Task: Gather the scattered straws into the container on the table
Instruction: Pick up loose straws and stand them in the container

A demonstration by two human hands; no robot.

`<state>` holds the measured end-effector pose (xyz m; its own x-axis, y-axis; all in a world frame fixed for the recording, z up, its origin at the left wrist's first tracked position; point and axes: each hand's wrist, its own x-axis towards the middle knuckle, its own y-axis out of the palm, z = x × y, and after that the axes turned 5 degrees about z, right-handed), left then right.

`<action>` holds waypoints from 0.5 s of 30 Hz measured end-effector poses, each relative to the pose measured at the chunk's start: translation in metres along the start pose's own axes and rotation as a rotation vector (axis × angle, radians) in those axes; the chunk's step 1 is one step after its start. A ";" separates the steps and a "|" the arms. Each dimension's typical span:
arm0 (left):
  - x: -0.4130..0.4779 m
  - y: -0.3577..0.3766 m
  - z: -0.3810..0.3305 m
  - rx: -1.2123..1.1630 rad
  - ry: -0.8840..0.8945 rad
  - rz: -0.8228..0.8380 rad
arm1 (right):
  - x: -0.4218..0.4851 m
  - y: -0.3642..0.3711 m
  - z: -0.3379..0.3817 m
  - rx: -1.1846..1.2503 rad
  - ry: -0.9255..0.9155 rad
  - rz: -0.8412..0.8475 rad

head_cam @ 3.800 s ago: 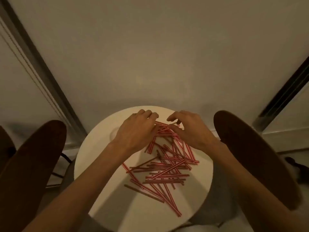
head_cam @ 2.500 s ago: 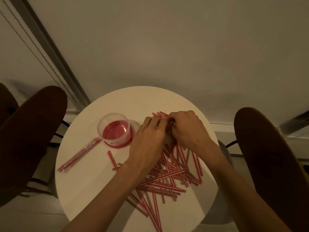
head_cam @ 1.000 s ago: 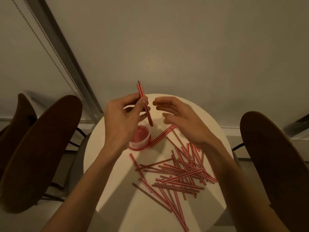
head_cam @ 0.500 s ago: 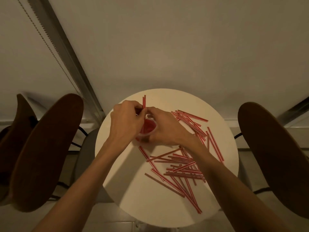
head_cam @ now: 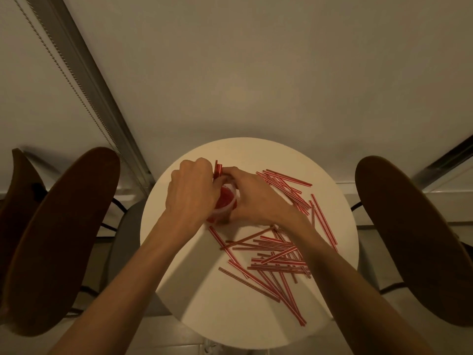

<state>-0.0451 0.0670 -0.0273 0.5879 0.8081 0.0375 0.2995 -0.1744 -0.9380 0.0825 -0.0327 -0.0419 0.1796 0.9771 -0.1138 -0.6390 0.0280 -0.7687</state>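
Note:
A small clear container with a red bottom stands on the round white table, mostly covered by both hands. My left hand is closed around a few red-and-white striped straws whose tops stick up over the container. My right hand wraps the container's right side and touches those straws with its fingertips. Several more striped straws lie scattered on the table to the right and in front.
Two dark brown chair backs flank the table, one at the left and one at the right. A grey window frame runs diagonally behind. A second group of straws lies at the table's far right.
Both hands gathered straws from the pile, my left hand lifted a few, and both hands came down onto the container. The held straws now stand lower than half a second ago.

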 end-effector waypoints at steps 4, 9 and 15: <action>-0.010 -0.014 -0.008 -0.054 0.104 -0.134 | -0.016 -0.037 -0.018 0.030 0.051 0.015; -0.028 0.003 -0.005 -0.362 0.163 -0.191 | -0.018 -0.075 -0.056 -0.081 0.168 -0.115; -0.037 0.030 0.003 -0.515 0.068 -0.054 | -0.010 -0.072 -0.080 -0.244 0.283 -0.154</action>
<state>-0.0601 0.0341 -0.0575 0.6038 0.7882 0.1192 0.6514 -0.4016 -0.6438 0.1868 -0.0614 -0.0354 0.4802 0.8677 -0.1286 -0.3987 0.0853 -0.9131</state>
